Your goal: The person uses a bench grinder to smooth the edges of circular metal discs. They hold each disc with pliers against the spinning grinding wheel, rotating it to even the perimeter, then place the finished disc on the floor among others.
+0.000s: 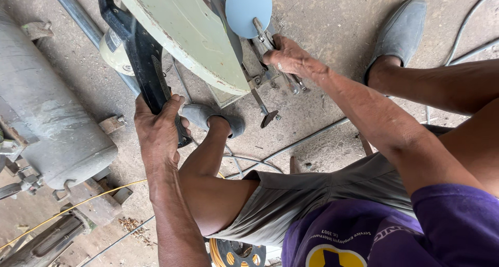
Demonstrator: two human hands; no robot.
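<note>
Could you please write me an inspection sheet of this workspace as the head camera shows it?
Surface: bare, dusty concrete floor.
Job's things: chop saw with a pale green guard, a black handle and a round grey disc; metal rods lie in its vise.
Clutter: grey tank to one side, a grey pipe, a wire spool and wood shavings.
Grippers: left hand grips the black handle; right hand presses on the metal rods.
Cables: yellow cord and grey cables run across the floor.
Surroundings: the person's grey shoes stand beside the saw.
</note>
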